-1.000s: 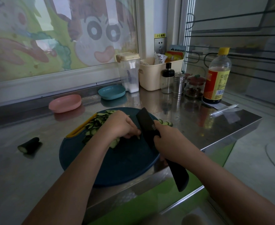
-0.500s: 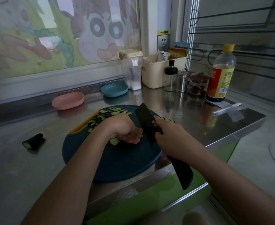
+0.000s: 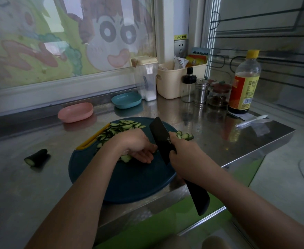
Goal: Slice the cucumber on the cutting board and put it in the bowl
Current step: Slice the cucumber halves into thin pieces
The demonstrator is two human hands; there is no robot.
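Slicing looks nearly done. Cucumber slices (image 3: 122, 127) are heaped just beyond my left fingers (image 3: 145, 155), which press nearly flat on the last cucumber stub (image 3: 126, 158) on the cutting board (image 3: 129, 182). My right fingers (image 3: 173, 141) wrap the cleaver (image 3: 161, 135). The pink bowl (image 3: 75, 112) and blue bowl (image 3: 126, 100) farther beyond seem unfilled.

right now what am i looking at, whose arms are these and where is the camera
There is no machine here. These are a person's two bare arms, filmed by one wide-angle camera worn on the head, looking forward and down. On a steel counter lies a round dark blue cutting board with a heap of thin cucumber slices at its far side. The left hand rests on some cucumber near the board's middle. The right hand grips a black knife, its blade pointing away from the camera. An uncut cucumber end lies on the counter to the left. Behind stand a pink bowl and a blue bowl.
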